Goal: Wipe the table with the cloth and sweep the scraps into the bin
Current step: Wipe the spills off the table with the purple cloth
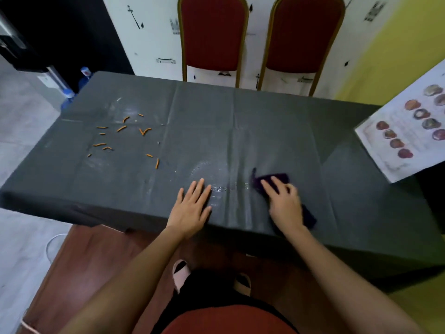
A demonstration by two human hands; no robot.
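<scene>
Wiping was in hand: right hand [284, 201] pressed the purple cloth [279, 177] onto the table [240, 131] by its near edge, left hand [192, 206] flat, empty alongside. Orange scraps [121, 128] lay far left; next stroke should reach them.

Two chairs with red padded backs and gold frames stand side by side at the top centre, the left chair [213, 32] just beside the right chair [305, 32]. Behind them is a white wall [149, 32] with small black marks, and a yellow wall [390, 44] fills the upper right. A printed sheet [407, 138] showing round pictures lies at the right edge. Two blue-capped water bottles [68, 96] stand at the upper left, below a dark cabinet [60, 32]. A reddish wooden floor [79, 273] fills the lower left.
</scene>
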